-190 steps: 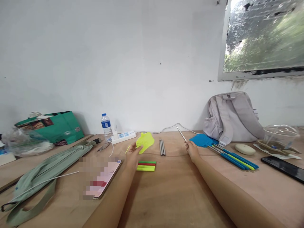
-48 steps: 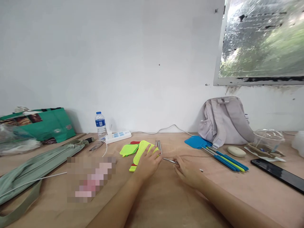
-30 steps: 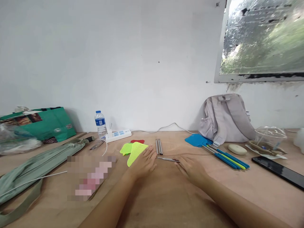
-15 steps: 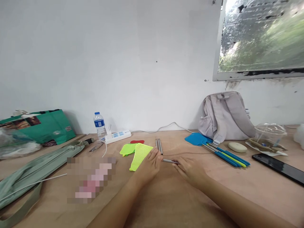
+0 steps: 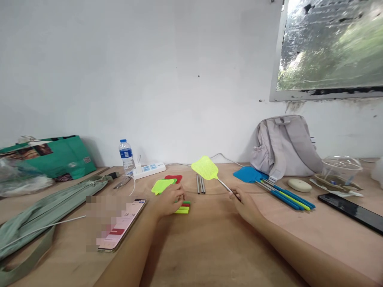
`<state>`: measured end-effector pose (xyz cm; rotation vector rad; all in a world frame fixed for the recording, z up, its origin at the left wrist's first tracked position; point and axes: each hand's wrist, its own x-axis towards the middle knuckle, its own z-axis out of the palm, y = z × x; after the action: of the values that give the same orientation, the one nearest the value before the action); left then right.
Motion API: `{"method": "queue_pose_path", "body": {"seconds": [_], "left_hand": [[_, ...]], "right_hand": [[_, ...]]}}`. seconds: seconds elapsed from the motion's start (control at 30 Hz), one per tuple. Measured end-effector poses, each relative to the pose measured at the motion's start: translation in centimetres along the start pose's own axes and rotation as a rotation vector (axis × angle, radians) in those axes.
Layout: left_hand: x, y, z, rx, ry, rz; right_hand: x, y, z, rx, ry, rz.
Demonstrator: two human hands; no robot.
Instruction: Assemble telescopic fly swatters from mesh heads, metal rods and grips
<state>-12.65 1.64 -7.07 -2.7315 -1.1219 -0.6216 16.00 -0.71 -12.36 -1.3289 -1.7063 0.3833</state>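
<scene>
Yellow swatter (image 5: 205, 168) raised, metal rod pinched in right hand (image 5: 243, 201); left hand (image 5: 168, 199) curled on coloured grips (image 5: 183, 207).

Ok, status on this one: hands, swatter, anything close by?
Right hand grips metal rod, yellow swatter head raised. Left hand on coloured handles. Spare rods lie between.

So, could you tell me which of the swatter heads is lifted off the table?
The yellow mesh head on the metal rod in the right hand; the green, red and blue heads lie flat.
</scene>
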Motion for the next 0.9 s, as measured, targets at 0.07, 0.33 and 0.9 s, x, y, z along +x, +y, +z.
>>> {"method": "queue_pose_path", "body": {"seconds": [0.07, 0.33, 0.9], "left_hand": [[-0.2, -0.3, -0.1, -0.042, -0.125, 0.009], [-0.4, -0.2, -0.2, -0.076, -0.371, -0.131], [0.9, 7.1, 1.6, -0.421, -0.366, -0.037]], "right_hand": [[0.1, 0.4, 0.2, 0.052, 0.019, 0.022], [0.0, 0.1, 0.2, 0.154, 0.080, 0.107], [0.3, -0.6, 1.0, 1.107, 0.082, 0.347]]}}
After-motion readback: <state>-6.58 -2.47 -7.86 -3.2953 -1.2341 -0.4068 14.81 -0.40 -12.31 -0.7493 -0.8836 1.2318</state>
